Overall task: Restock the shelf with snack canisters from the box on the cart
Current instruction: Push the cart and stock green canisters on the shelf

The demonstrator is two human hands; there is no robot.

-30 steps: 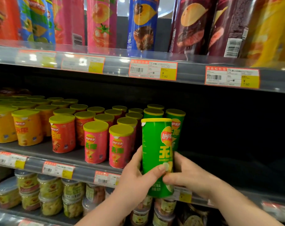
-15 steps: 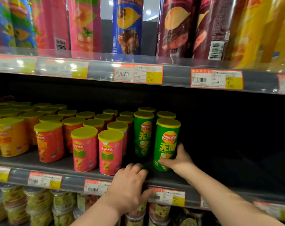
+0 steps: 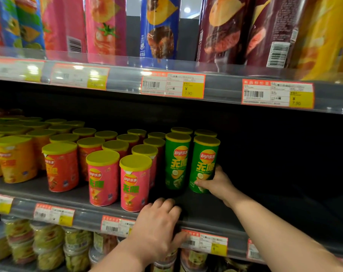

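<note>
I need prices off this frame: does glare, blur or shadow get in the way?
Head view: glare washes out the left upper price tags, while the middle tag reads 7.90; head view: the tall canisters on top look soft and lean with the wide lens; head view: right of the rightmost green canister the shelf sinks into shadow.

The right green can point(image 3: 205, 163) and the left green can point(image 3: 177, 160), mid-frame, each carry a "Lay's乐事" logo above "无限" in yellow. The pink can point(image 3: 134, 183) at lower centre and its pink neighbour point(image 3: 102, 179) show the same words, with "无限" in green. The centre tag point(image 3: 172, 85), upper middle, reads "¥ 7.90". The right tag point(image 3: 277, 94), upper right, is headed "商品标价签" and also reads "¥ 7.90". The other tags are too blurred to read.
</note>
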